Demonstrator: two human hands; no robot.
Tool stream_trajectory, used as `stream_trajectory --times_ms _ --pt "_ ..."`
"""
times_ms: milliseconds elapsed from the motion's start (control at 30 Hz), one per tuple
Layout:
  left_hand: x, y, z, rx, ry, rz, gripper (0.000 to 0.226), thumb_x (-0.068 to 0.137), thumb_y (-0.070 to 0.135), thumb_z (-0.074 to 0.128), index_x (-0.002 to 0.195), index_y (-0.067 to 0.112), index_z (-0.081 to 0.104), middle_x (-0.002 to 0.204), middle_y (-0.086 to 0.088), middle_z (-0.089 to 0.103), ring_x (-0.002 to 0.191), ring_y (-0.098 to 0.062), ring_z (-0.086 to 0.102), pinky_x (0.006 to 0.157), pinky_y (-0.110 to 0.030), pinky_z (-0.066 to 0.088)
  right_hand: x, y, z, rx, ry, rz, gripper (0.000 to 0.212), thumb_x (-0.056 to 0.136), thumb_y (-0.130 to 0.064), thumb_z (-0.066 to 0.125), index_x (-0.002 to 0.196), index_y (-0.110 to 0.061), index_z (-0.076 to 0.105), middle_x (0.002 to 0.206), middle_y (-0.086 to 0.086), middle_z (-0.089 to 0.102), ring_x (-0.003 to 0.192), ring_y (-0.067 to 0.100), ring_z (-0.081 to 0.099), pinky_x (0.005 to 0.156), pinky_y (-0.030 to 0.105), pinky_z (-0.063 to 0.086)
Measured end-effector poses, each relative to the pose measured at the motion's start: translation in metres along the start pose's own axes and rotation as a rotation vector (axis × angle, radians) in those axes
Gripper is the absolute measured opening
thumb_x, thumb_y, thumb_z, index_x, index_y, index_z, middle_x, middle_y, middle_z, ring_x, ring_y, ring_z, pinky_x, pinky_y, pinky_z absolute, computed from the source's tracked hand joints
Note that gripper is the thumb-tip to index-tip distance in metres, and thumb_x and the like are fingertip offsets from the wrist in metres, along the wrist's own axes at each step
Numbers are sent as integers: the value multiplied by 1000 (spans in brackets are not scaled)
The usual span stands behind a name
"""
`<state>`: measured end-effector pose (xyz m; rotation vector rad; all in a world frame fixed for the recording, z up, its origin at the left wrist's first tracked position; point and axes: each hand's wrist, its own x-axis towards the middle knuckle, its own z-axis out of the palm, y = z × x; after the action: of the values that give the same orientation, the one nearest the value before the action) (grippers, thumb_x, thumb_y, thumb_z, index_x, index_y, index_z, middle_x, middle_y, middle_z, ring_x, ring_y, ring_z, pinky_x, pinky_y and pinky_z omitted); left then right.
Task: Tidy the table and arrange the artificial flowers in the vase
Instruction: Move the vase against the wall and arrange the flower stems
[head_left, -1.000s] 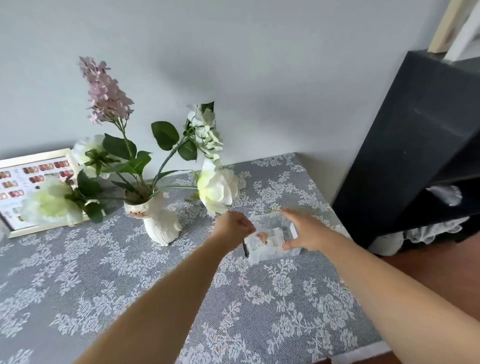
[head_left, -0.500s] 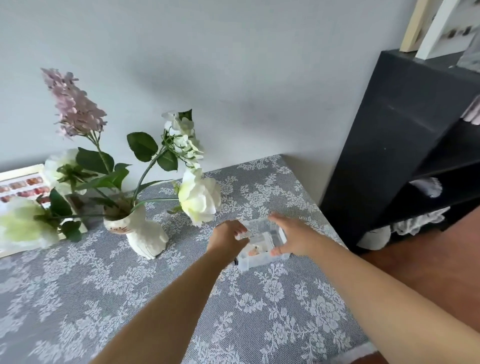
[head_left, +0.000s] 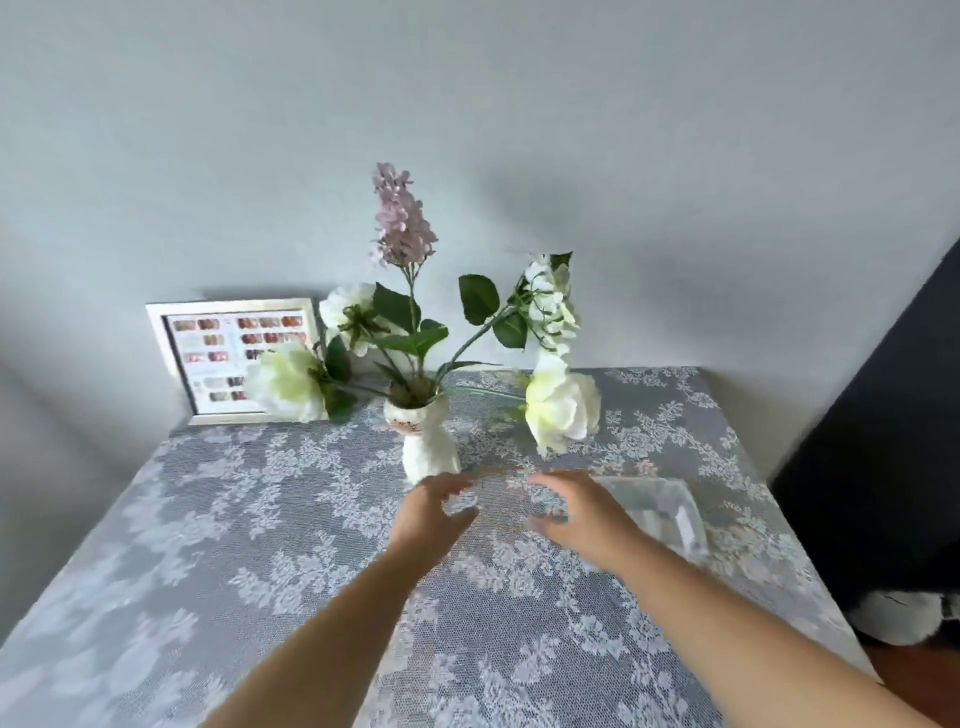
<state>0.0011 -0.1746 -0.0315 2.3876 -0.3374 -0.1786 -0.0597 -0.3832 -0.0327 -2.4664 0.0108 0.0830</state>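
A small white vase (head_left: 428, 447) stands on the lace-covered table (head_left: 260, 519) near the back. It holds artificial flowers: a pink lilac spike (head_left: 401, 215), white blooms at left (head_left: 284, 382) and right (head_left: 561, 410), and green leaves. My left hand (head_left: 434, 512) hovers just in front of the vase, fingers apart, holding nothing. My right hand (head_left: 576, 512) is a little to its right, also open and blurred. A clear plastic box (head_left: 660, 506) lies on the table just right of my right hand, apart from it.
A white framed nail-colour chart (head_left: 236, 358) leans on the wall at back left, behind the left bloom. A black shelf unit (head_left: 893, 415) stands right of the table, with a black-and-white object (head_left: 904, 616) at its foot. The wall is close behind.
Both hands have let go of the clear box and shifted left toward the vase. The view has swung left, so the vase now sits at centre.
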Motion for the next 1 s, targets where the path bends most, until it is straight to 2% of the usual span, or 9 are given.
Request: stream_trajectory --times_ms 67,133,200,300,367,500,633,867,1000 --pt "1 -19 -16 -44 53 -66 39 77 27 72 113 22 59 113 1 64 91 -7 55 79 -19 43 14 -16 14 63 -40 5 63 77 -44 66 133 -30 41 143 2 41 121 14 47 98 24 33" --pt "6 -36 -29 -71 93 -101 43 77 25 72 116 19 57 114 -1 63 92 -9 56 80 -22 46 27 -30 25 124 -33 36 63 77 -42 68 133 -33 41 143 3 42 90 7 59 77 13 46" --pt "15 -48 -38 -82 110 -123 50 76 25 73 121 18 53 119 -2 60 96 -10 55 85 -26 49 42 -41 34 187 -9 65 61 78 -40 67 133 -35 40 141 4 43 63 -2 51 56 5 44" --pt "33 -59 -47 -68 85 -134 62 73 28 75 127 21 45 124 -2 56 101 -11 52 88 -27 46 62 -53 45 251 29 117 63 79 -36 68 134 -33 39 141 7 44 109 20 56 90 31 44" --pt "48 -67 -51 -74 33 -127 68 72 29 75 131 23 40 128 -2 54 108 -14 52 91 -31 46 79 -60 53 286 47 152 65 78 -33 69 135 -30 39 138 8 47 119 23 49 94 35 41" --pt "64 -74 -50 -107 -33 -124 75 71 29 76 134 30 34 133 -1 52 117 -17 52 94 -39 48 96 -65 64 341 87 190 70 75 -26 72 136 -24 38 135 6 50 113 12 49 79 21 46" --pt "85 -96 -44 -256 -149 -129 77 72 22 76 136 29 33 137 0 48 118 -15 50 94 -27 43 117 -67 87 330 108 243 74 75 -21 73 138 -20 35 131 7 52 107 12 53 56 9 38" --pt "96 -109 -32 -558 -222 -179 65 69 14 76 125 30 46 118 14 55 90 1 60 63 -14 52 130 -60 106 426 140 284 70 69 -24 77 131 -21 44 118 -4 62 93 0 57 62 7 46" --pt "102 -112 -29 -600 -225 -221 65 69 10 76 126 27 48 119 13 59 93 -8 66 75 -27 57 138 -55 106 422 150 294 70 65 -26 80 128 -23 47 116 -5 64 85 -7 56 57 5 45"
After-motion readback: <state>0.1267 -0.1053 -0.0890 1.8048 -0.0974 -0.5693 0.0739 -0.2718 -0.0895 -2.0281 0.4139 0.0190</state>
